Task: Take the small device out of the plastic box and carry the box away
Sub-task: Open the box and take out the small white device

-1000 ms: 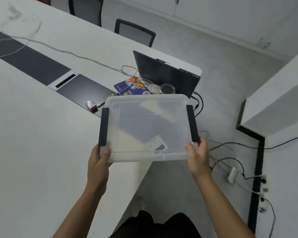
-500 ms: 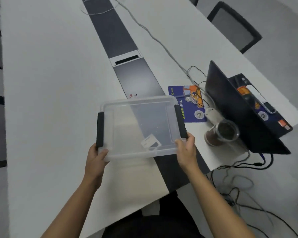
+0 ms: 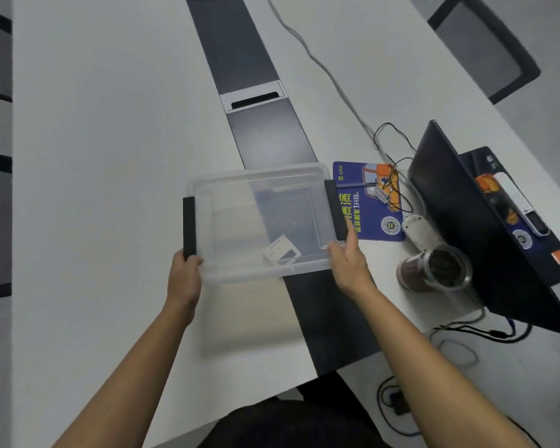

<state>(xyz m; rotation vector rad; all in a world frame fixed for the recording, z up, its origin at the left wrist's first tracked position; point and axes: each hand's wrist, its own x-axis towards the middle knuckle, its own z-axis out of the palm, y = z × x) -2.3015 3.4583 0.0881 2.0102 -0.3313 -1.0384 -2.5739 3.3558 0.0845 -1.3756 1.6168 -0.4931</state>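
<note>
Both hands grip the clear plastic box [image 3: 259, 221] by its near corners — left hand [image 3: 185, 273] below one black latch, right hand [image 3: 348, 263] below the other — holding it above the worktop [image 3: 94, 189] near its front edge. It looks empty apart from a label; the carrying-away step seems underway — next, a level carry.

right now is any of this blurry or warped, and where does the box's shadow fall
Head view: wide-angle warp splays the long white table edges outward; motion blur smears the grey cable and black chair at top; the clear plastic box with black handles, in the grip of left hand and right hand, casts a soft shadow on the table nearer the person; lighting flat, no glare.
</note>
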